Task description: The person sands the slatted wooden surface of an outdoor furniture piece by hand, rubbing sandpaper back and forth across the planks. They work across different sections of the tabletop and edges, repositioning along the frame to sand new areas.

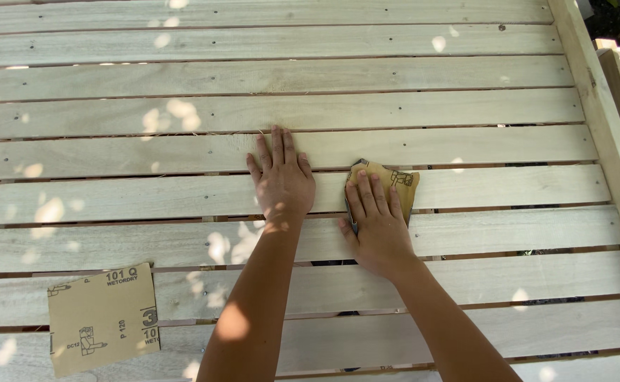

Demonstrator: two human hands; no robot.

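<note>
The work surface is a slatted wooden panel of pale planks that fills nearly the whole frame, with narrow gaps between the slats and a thicker frame rail running down the right edge.

The left hand lies at the centre of the frame, open and flat, palm down, fingers extended and close together. It grips nothing. It rests across one slat with the fingertips reaching the slat above. This placement is consistent with bracing the body or feeling the wood surface.

The right hand lies just beside it, slightly right of centre. It presses a folded piece of sandpaper against a slat. The fingers are spread over the paper and the thumb hooks its left edge, so the paper is pinned between palm and wood rather than pinched. The tan backing faces up; the abrasive side therefore appears to face the wood. Folding reduces the sheet to a pad that fits under the hand.

A second, unfolded sheet of sandpaper lies in the lower left of the frame, backing up, well apart from both hands. It spans two slats, within reach but outside the area under the hands.

Dappled sunlight patches fall across the slats and forearms.
</note>
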